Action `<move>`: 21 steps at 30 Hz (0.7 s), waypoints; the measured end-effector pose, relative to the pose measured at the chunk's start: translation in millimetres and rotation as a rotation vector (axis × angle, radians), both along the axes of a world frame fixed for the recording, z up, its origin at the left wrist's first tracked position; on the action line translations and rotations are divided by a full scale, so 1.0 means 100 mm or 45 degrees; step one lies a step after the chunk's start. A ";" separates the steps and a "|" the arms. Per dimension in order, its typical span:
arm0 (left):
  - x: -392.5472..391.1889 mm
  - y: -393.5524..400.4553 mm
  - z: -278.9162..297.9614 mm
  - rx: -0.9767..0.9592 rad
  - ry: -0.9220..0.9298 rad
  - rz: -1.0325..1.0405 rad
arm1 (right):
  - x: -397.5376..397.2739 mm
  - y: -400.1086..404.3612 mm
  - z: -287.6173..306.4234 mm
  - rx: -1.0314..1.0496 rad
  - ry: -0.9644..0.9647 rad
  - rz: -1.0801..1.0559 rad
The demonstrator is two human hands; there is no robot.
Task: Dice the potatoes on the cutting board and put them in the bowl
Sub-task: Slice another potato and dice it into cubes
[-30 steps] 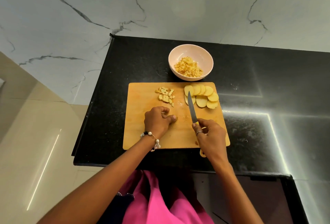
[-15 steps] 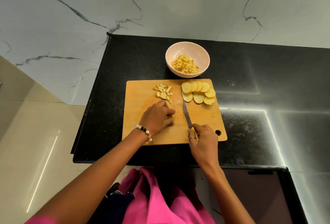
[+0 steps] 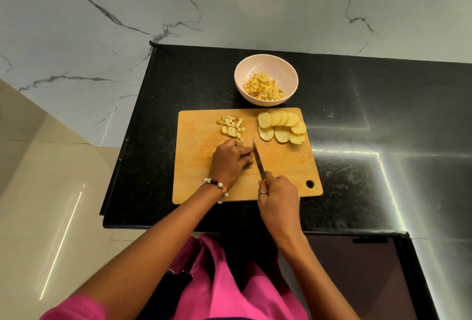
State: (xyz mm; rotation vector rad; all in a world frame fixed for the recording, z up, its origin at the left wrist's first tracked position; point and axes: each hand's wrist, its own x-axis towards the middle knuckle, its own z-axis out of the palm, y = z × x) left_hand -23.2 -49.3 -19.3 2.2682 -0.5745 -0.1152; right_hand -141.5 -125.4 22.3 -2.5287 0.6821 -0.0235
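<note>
Lying in an overlapping cluster at the far right of the cutting board (image 3: 199, 181), the potato slices (image 3: 282, 127) are whole rounds, none of them under your hands. To their left, near the board's far edge, sits a small heap of diced pieces (image 3: 231, 128), well apart from the slices. Between those two groups and nearer to you, your left hand (image 3: 229, 162) is curled over a bit of potato (image 3: 251, 156), fingers bent and pressing it down on the wood; only a yellow sliver of it shows at the fingertips, so its shape is hard to tell. Your right hand (image 3: 277, 195) is clenched round the handle of the knife (image 3: 258, 161), fingers wrapped tight so the handle itself is hidden. The blade runs away from you and lies right against the left fingertips, its tip pointing towards the gap between heap and slices.

Just beyond the board's far edge stands the pale bowl (image 3: 241, 74), upright on the black tabletop (image 3: 383, 115), with a mound of potato cubes (image 3: 263, 87) already in it. A beaded bracelet (image 3: 217, 187) circles your left wrist and a ring (image 3: 263, 193) sits on a right finger. A hanging hole pierces the board's near right corner. Behind the tabletop rises a white veined marble wall (image 3: 229, 0).
</note>
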 end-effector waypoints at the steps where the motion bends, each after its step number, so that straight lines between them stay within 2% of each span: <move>1: 0.00 0.00 -0.01 -0.007 -0.007 0.002 | 0.00 0.01 0.00 -0.018 0.016 0.005; 12: 0.01 -0.02 -0.01 -0.093 0.126 0.086 | 0.03 0.09 -0.01 -0.144 0.120 0.125; 15: 0.01 -0.02 -0.02 -0.092 0.133 0.094 | 0.09 0.16 0.03 -0.202 0.234 0.174; 18: 0.00 -0.02 -0.04 -0.104 0.115 0.104 | 0.04 0.26 0.00 -0.265 0.187 0.151; 21: -0.01 -0.02 -0.05 -0.115 0.099 0.120 | -0.13 0.34 -0.09 -0.289 0.243 0.153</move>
